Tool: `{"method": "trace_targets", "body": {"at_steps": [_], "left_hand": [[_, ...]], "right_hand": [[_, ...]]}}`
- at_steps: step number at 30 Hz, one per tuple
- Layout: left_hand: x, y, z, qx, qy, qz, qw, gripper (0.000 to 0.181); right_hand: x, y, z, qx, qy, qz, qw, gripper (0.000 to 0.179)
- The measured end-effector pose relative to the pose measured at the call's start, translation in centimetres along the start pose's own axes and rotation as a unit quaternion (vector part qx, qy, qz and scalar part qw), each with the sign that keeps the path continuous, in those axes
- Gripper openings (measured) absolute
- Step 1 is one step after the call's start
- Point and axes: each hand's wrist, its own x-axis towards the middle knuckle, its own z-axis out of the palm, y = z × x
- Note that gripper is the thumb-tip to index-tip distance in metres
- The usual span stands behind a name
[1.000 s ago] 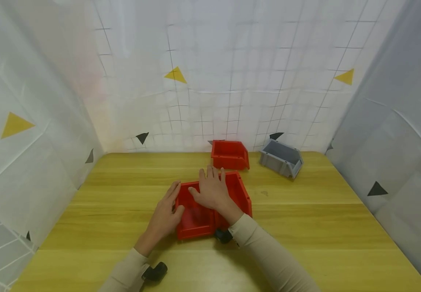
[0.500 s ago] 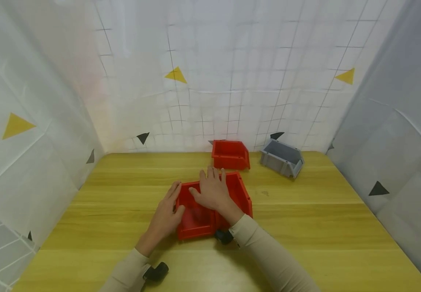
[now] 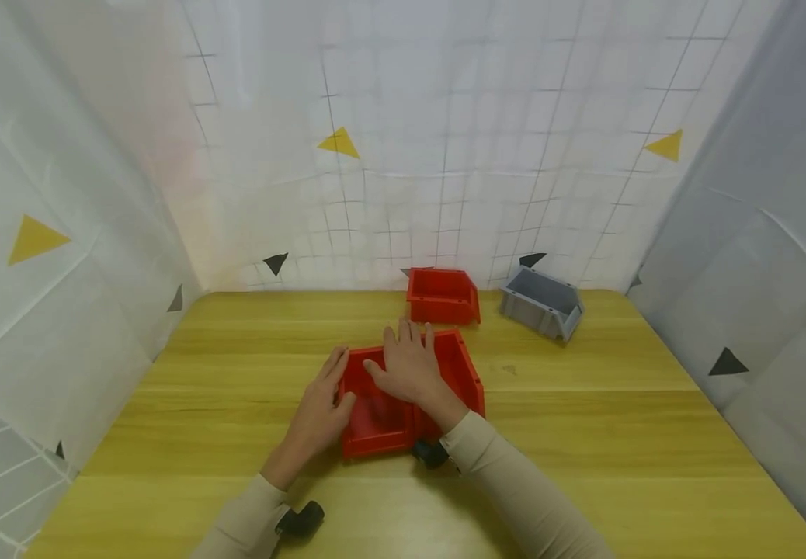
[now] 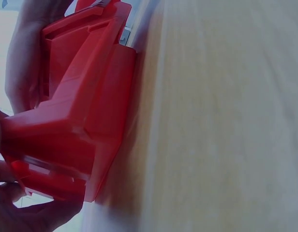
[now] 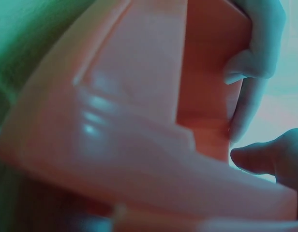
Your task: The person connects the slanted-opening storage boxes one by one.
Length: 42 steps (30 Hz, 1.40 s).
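Note:
Two red storage bins stand side by side on the table, the left bin (image 3: 376,446) touching the right bin (image 3: 469,380). My left hand (image 3: 314,415) holds the left bin by its outer side wall, fingers along the outside and thumb by the rim. In the left wrist view, its fingers (image 4: 52,212) wrap past the bin's edge. My right hand (image 3: 410,373) lies over the seam between the bins, fingertips over the back rim and thumb reaching over the left bin. The right wrist view shows bent fingers (image 5: 258,58) at a red wall (image 5: 125,150). My forearm covers part of the right bin.
Behind the pair stands another red bin (image 3: 442,299), close to the rear white sheet (image 3: 403,210). A grey bin (image 3: 541,304) sits angled to its right. White sheets also hang on both sides of the wooden table (image 3: 585,435).
Both hands and the bins hold nearly the same places; the whole head view has drifted very slightly.

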Motion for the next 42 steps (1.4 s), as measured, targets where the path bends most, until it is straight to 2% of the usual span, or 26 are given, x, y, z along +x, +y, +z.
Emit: {"method": "trace_targets", "body": {"at_steps": [12,20,25,36,42], "left_hand": [[0.0,0.1,0.0,-0.002,0.003,0.005,1.0,0.07],[0.1,0.0,0.0,-0.003,-0.009,-0.012,0.9999,0.071],[0.1,0.2,0.0,-0.007,-0.005,-0.01,0.9999,0.071],[0.1,0.2,0.3,-0.008,0.005,0.004,0.9999,0.071],[0.0,0.1,0.3,0.006,0.012,0.003,0.9999,0.07]], "right_hand": [[-0.1,0.0,0.4,-0.007,0.001,0.001,1.0,0.079],[-0.3,0.0,0.7,-0.009,-0.001,-0.002,1.0,0.079],[-0.4,0.1,0.8,-0.007,-0.006,-0.006,0.9999,0.08],[-0.4,1.0,1.2,0.061,0.004,-0.02,0.998,0.08],[0.0,1.6,1.4,0.117,-0.019,-0.032,0.9924,0.08]]}}
